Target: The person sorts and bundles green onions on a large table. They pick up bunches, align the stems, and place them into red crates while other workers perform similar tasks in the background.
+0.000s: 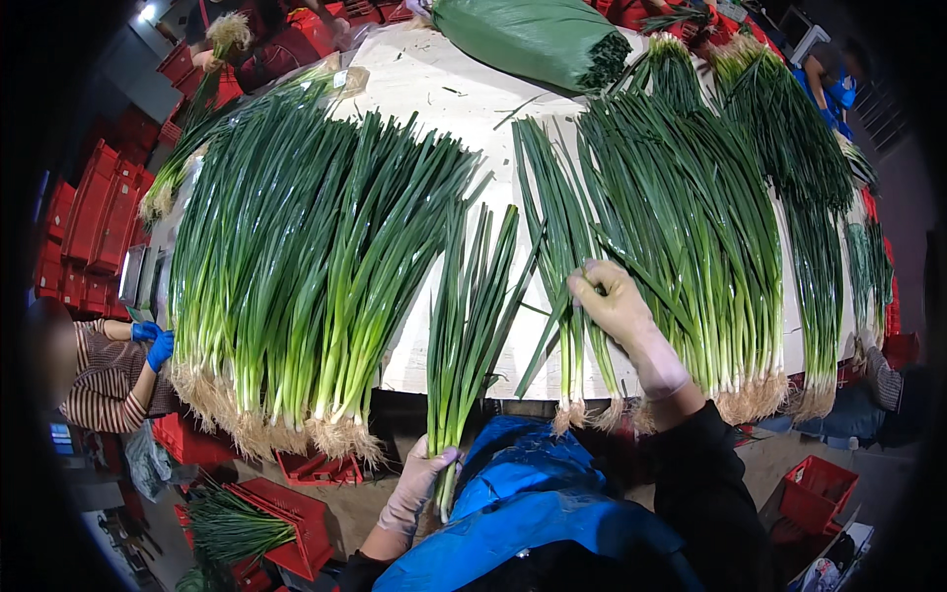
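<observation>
My gloved left hand grips the lower white stems of a small bunch of green onions at the table's front edge, their leaves lying upward on the white tabletop. My gloved right hand has its fingers closed on the leaves of a thin group of green onions at the center right. A wide pile of green onions lies to the left with roots toward me; another large pile lies to the right, beside my right hand.
A green wrapped bundle lies at the back. Co-workers show at left in striped sleeves and blue gloves, at upper right, at upper left and at far right. Red crates stand left; others sit on the floor below.
</observation>
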Tool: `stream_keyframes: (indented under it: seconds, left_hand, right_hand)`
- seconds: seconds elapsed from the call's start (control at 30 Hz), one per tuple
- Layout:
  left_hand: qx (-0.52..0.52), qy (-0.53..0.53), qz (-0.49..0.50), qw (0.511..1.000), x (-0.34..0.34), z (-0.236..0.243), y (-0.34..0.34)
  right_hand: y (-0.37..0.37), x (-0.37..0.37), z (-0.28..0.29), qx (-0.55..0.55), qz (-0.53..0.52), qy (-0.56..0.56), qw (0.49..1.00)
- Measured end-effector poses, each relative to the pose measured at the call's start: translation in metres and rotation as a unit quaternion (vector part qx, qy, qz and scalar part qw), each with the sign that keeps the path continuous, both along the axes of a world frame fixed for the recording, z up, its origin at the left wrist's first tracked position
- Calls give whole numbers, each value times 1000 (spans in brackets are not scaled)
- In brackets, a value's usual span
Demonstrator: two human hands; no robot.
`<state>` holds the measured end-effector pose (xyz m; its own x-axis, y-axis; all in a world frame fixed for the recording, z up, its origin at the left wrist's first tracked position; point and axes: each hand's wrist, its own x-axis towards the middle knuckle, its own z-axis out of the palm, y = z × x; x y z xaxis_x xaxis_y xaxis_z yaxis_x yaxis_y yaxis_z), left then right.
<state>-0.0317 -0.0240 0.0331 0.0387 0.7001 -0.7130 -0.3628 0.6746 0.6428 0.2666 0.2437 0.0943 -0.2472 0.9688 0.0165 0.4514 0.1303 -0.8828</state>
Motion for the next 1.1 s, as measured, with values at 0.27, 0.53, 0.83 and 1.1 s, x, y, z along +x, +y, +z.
stream_keyframes:
  seconds: [0.27,0.53,0.83,1.1]
  left_hand:
    - [-37,-31,61,997,3,-50,-6]
    - [-43,-93,58,993,2,-67,-7]
    - [-42,-111,84,989,4,-76,-14]
    - [-55,-88,83,991,3,-71,-13]
  right_hand:
    - [30,-48,-3,-286,-135,381,869]
    - [63,-111,-44,-314,-61,184,930]
    - [58,-119,-46,-304,-86,119,941]
    - [-17,-7,71,-266,75,158,948]
